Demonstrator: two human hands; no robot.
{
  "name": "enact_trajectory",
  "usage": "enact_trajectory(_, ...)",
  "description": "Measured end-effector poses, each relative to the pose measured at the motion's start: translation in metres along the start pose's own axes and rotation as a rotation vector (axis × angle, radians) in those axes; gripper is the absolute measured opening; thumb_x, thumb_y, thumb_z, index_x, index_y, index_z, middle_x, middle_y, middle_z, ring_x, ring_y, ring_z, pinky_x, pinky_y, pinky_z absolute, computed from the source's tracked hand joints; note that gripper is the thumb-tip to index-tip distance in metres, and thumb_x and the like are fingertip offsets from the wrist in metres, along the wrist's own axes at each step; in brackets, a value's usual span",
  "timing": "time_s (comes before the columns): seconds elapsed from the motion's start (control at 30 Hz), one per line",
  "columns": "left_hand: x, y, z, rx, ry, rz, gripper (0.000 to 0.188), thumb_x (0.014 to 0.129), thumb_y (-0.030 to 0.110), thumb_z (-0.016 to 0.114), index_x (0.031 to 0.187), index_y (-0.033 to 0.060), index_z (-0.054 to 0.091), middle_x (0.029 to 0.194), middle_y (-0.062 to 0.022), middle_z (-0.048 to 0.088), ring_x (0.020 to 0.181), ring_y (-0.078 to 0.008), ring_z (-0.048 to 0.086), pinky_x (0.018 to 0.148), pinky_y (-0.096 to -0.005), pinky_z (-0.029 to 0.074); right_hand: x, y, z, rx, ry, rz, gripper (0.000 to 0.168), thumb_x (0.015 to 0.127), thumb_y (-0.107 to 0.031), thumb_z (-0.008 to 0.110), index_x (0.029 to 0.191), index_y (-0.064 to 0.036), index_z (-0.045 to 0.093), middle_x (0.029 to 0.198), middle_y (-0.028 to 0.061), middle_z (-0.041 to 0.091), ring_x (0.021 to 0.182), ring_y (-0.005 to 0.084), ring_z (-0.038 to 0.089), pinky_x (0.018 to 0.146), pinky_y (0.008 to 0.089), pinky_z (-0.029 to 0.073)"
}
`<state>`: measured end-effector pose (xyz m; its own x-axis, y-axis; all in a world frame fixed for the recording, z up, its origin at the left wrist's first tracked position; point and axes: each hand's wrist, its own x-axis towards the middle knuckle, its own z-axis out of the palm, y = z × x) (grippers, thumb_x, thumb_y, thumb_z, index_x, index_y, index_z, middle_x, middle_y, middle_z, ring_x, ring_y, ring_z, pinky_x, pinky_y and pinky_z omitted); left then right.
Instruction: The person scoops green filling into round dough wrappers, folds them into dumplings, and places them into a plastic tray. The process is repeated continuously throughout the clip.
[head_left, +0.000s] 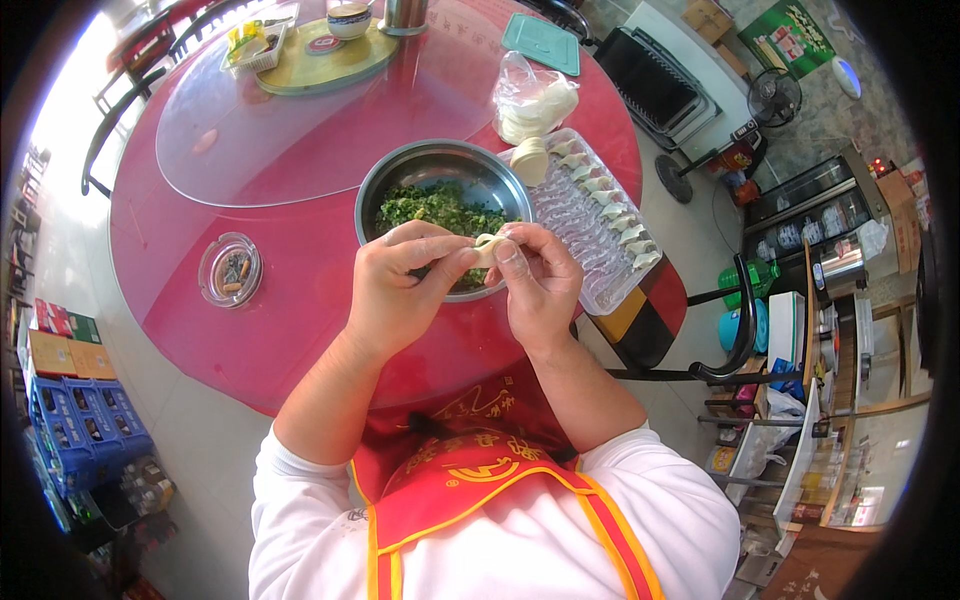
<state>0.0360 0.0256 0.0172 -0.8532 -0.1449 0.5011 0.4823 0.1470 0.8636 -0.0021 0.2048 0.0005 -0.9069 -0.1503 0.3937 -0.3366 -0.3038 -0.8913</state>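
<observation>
A folded dumpling (487, 249) is pinched between my left hand (412, 274) and my right hand (538, 274), above the near rim of a steel bowl (367, 184). Chopped green filling (439, 206) lies in the bowl, partly hidden by my fingers. Right of the bowl, a clear plastic tray (596, 296) holds a row of folded dumplings (606, 196) along its right side. A stack of round wrappers (529, 161) rests at the tray's upper left corner. Behind it, more wrappers show in a clear plastic bag (536, 101).
A glass ashtray (230, 270) with cigarette butts sits left on the round red table (300, 330). Farther back are a turntable (330, 56), a white basket (259, 60), a patterned bowl (349, 21) and a green lid (541, 43). A black-armed chair (739, 330) stands at right.
</observation>
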Motion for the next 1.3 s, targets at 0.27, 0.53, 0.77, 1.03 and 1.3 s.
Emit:
enact_trajectory(0.27, 0.001, -0.002, -0.001, -0.075, 0.013, -0.075, 0.009, 0.095, 0.006, 0.079, 0.102, 0.0013, 0.082, 0.092, -0.0075, 0.074, 0.080, -0.0165, 0.070, 0.073, -0.0296, 0.056, -0.001, -0.004, 0.000, 0.009, -0.026, 0.013, 0.018, 0.103, -0.011, 0.075, 0.114, 0.001, 0.069, 0.106, 0.0068, 0.071, 0.087, 0.0106, 0.070, 0.069, 0.0248, 0.062)
enact_trajectory(0.53, 0.003, -0.001, -0.002, 0.150, 0.026, 0.163, 0.011, 0.094, 0.003, 0.078, 0.105, 0.0021, 0.081, 0.089, -0.0077, 0.071, 0.075, -0.0174, 0.069, 0.066, -0.0311, 0.054, -0.002, -0.006, 0.008, -0.074, -0.069, 0.040, 0.016, 0.101, -0.008, 0.076, 0.114, -0.001, 0.069, 0.104, 0.0040, 0.071, 0.088, 0.0094, 0.069, 0.069, 0.0235, 0.059)
enact_trajectory(0.77, 0.009, 0.002, -0.012, -0.208, -0.044, -0.207, 0.028, 0.110, 0.016, 0.059, 0.112, -0.0023, 0.079, 0.100, -0.0058, 0.070, 0.084, -0.0118, 0.061, 0.076, -0.0286, 0.051, 0.002, -0.011, 0.012, 0.064, 0.045, 0.182, 0.016, 0.104, -0.013, 0.074, 0.112, 0.001, 0.070, 0.101, 0.0080, 0.075, 0.087, 0.0118, 0.071, 0.068, 0.0253, 0.059)
enact_trajectory(1.03, 0.003, -0.005, -0.003, 0.138, 0.015, -0.003, 0.015, 0.101, 0.006, 0.072, 0.112, 0.0010, 0.081, 0.088, -0.0109, 0.073, 0.077, -0.0178, 0.069, 0.068, -0.0301, 0.054, 0.006, -0.009, 0.015, 0.137, 0.094, 0.168, 0.019, 0.105, -0.015, 0.072, 0.114, 0.001, 0.070, 0.104, 0.0092, 0.075, 0.088, 0.0141, 0.073, 0.068, 0.0268, 0.060)
enact_trajectory(1.3, 0.006, 0.005, 0.001, -0.694, -0.007, -0.368, 0.033, 0.111, 0.020, 0.061, 0.128, -0.0062, 0.073, 0.126, -0.0102, 0.070, 0.106, -0.0162, 0.071, 0.084, -0.0289, 0.059, 0.006, -0.012, 0.016, -0.198, -0.064, -0.081, 0.018, 0.101, -0.007, 0.075, 0.116, 0.001, 0.069, 0.110, 0.0087, 0.074, 0.093, 0.0154, 0.074, 0.077, 0.0281, 0.062)
